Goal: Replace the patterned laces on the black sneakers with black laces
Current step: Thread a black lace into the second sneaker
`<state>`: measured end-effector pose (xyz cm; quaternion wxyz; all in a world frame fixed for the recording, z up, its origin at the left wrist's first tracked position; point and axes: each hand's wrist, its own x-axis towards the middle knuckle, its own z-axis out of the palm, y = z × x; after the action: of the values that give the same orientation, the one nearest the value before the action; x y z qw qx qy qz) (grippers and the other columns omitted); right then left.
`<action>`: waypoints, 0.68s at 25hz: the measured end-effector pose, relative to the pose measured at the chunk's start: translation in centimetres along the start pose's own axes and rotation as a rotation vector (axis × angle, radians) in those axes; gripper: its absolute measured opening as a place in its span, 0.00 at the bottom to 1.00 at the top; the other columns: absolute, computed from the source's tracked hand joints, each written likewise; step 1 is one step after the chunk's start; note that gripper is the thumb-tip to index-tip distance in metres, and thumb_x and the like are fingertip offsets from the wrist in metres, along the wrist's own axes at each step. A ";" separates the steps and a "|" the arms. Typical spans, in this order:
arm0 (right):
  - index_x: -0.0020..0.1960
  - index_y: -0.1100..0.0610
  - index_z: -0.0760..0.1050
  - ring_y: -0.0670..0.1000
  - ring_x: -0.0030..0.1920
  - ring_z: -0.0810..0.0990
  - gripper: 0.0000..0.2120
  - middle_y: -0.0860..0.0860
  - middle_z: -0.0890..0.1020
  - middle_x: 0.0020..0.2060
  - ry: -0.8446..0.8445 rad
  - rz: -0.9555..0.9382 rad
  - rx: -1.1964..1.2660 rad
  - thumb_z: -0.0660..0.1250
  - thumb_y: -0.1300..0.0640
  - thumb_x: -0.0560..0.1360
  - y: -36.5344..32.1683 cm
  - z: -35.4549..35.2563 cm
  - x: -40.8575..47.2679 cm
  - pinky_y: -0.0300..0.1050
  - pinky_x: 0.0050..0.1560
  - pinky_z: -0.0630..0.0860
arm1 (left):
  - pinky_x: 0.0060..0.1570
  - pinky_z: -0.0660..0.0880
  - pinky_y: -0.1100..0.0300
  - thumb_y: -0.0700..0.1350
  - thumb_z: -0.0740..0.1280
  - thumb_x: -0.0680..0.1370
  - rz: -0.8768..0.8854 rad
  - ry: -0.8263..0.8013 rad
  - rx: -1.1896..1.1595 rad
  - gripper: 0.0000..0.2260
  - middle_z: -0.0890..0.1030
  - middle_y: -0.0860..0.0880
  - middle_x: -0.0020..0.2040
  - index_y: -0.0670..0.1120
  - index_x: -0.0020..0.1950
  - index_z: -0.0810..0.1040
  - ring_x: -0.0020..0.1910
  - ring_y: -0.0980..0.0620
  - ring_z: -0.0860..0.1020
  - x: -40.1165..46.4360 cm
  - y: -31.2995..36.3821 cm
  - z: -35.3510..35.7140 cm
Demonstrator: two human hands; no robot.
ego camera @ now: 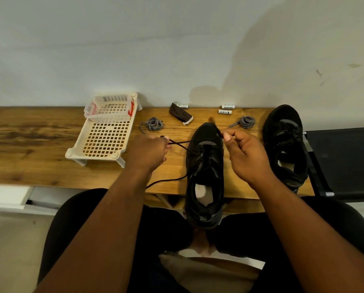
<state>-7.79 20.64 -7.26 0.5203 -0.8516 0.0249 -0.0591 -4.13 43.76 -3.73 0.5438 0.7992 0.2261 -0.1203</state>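
At the table's (39,166) near edge, the left grip (149,153) and right grip (243,153) each pinch a black lace (180,142) end threaded through the middle sneaker (205,166).

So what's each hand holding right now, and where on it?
Both hands hold the black lace threaded in the near sneaker. The left hand pinches one end near its tip; the right hand pinches the other end, by the toe.

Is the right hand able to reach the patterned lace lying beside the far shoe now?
Probably not at once: the right hand pinches the black lace. Once it lets go, the patterned lace lies close beyond it on bare table, nothing between.
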 end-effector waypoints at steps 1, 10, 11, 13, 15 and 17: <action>0.58 0.52 0.81 0.38 0.48 0.78 0.11 0.43 0.82 0.48 0.042 0.028 -0.005 0.60 0.53 0.85 0.2 -0.6 0.3 0.36 0.45 0.73 | 0.41 0.78 0.56 0.51 0.68 0.79 0.034 0.074 0.118 0.12 0.84 0.51 0.34 0.47 0.39 0.81 0.37 0.47 0.81 0.7 -0.1 -0.6; 0.54 0.57 0.75 0.50 0.38 0.80 0.05 0.51 0.82 0.41 -0.300 -0.465 -0.144 0.64 0.61 0.79 -2.5 1.3 -0.5 0.48 0.36 0.76 | 0.62 0.76 0.57 0.53 0.65 0.81 0.706 -0.493 -0.072 0.18 0.80 0.50 0.63 0.50 0.70 0.74 0.65 0.52 0.78 -3.4 0.6 5.8; 0.52 0.57 0.78 0.50 0.38 0.81 0.05 0.50 0.83 0.41 -0.265 -0.450 -0.122 0.66 0.61 0.77 -2.6 1.2 -0.3 0.49 0.37 0.77 | 0.60 0.78 0.56 0.55 0.65 0.81 0.693 -0.515 -0.047 0.18 0.83 0.49 0.60 0.51 0.69 0.76 0.61 0.52 0.81 -3.1 0.7 6.0; 0.48 0.54 0.82 0.48 0.36 0.80 0.01 0.47 0.83 0.37 -0.159 -0.271 -0.016 0.72 0.59 0.77 -2.1 -0.2 0.3 0.47 0.36 0.78 | 0.47 0.80 0.50 0.57 0.68 0.80 0.680 -0.403 0.055 0.16 0.85 0.46 0.46 0.51 0.63 0.81 0.46 0.46 0.84 -1.7 0.6 5.2; 0.45 0.50 0.84 0.45 0.34 0.80 0.05 0.45 0.84 0.35 -0.079 -0.108 0.070 0.74 0.58 0.77 -1.3 -1.6 0.9 0.41 0.36 0.78 | 0.39 0.79 0.46 0.54 0.73 0.79 0.668 -0.282 0.137 0.08 0.83 0.41 0.38 0.52 0.54 0.85 0.38 0.38 0.81 0.1 0.4 3.9; 0.46 0.46 0.83 0.42 0.37 0.82 0.08 0.43 0.85 0.37 -0.066 -0.070 0.049 0.72 0.59 0.79 -0.7 -1.8 1.3 0.38 0.40 0.79 | 0.40 0.80 0.49 0.48 0.75 0.78 0.648 -0.254 0.169 0.03 0.85 0.45 0.38 0.51 0.48 0.87 0.39 0.43 0.82 0.8 0.3 3.5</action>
<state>-6.79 19.19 -5.73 0.5393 -0.8403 -0.0235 -0.0499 -3.09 40.66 -5.19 0.5094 0.8503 -0.1191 -0.0582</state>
